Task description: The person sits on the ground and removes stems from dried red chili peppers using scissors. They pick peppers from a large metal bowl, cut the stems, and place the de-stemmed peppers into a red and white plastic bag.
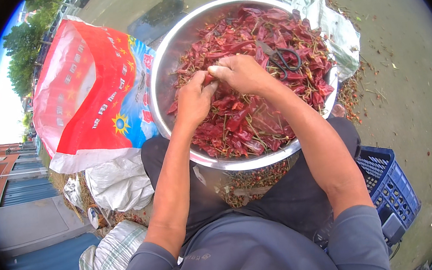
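Observation:
A wide metal basin [158, 80] stands in front of me, heaped with dried red chilies [241, 126] and their thin stems. Over the heap, toward its left side, my left hand [196, 99] and my right hand [241, 75] meet with fingertips pinched together. A small red piece of dried chili [208, 78] shows between them, mostly covered by the fingers. Both hands are closed on it. Black-handled scissors [288, 63] lie on the chilies just beyond my right hand, touched by neither hand.
A large red, white and blue sack [109, 88] stands open left of the basin. Pale woven sacks [120, 183] lie below it, and another white sack [341, 40] is at the basin's right. A blue plastic crate [395, 184] sits by my right leg. Stems and scraps litter the ground.

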### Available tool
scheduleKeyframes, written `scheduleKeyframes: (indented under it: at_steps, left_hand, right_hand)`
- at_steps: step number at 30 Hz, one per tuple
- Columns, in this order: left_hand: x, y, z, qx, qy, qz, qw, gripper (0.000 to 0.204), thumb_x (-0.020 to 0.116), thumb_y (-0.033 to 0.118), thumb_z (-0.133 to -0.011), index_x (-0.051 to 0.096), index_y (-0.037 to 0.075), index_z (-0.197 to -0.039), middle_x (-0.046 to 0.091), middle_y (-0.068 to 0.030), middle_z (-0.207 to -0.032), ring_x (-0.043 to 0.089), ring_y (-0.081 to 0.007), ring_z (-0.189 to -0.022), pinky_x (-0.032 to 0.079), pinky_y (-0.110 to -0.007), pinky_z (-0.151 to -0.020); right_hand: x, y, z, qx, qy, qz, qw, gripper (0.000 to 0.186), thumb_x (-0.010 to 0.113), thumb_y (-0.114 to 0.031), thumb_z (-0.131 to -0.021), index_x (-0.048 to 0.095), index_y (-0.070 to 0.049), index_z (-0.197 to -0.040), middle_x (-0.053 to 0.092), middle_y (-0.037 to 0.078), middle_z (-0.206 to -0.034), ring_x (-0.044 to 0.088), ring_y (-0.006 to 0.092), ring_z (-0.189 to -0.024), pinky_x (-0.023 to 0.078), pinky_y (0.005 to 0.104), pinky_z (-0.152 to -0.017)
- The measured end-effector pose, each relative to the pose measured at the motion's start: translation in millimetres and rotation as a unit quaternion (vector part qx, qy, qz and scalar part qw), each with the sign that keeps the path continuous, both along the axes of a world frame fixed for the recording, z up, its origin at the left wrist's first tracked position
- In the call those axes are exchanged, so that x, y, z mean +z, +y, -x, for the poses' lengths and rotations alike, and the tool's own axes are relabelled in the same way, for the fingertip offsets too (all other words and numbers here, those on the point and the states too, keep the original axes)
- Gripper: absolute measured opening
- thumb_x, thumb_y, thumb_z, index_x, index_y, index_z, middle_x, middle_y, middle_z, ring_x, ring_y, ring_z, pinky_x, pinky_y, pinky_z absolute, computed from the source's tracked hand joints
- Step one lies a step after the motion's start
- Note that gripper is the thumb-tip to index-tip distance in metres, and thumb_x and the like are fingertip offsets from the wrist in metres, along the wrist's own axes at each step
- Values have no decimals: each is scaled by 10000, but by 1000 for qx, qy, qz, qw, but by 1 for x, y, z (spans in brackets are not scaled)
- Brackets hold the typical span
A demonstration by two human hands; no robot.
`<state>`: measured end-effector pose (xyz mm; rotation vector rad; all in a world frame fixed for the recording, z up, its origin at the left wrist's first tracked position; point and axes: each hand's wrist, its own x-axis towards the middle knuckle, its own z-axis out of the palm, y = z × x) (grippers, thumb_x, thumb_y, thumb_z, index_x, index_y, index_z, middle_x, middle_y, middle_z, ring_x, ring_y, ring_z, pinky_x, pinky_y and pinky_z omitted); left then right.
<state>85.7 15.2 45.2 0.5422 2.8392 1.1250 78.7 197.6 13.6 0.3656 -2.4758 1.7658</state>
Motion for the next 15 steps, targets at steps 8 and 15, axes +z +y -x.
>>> scheduleKeyframes:
  at_steps: [8, 15]
  left_hand:
    - [32, 16, 41, -133, -14, 43, 990, 215, 621, 119, -997, 630, 34, -1193, 684, -58, -994, 594, -122, -898, 491, -294, -830]
    - [61, 33, 47, -239, -22, 2, 971, 192, 572, 179, -1045, 586, 22, -1155, 566, 4, -918, 500, -108, -825, 460, -290, -736]
  right_hand:
    - [30, 23, -1, -77, -35, -6, 996, 482, 576, -445, -994, 718, -6, -856, 680, 167, -733, 652, 312, -686, 511, 426, -689]
    - [37, 30, -3, -1, -152, 213, 965, 589, 567, -544, -999, 717, 7, -854, 631, 42, -692, 601, 118, -616, 468, 269, -537]
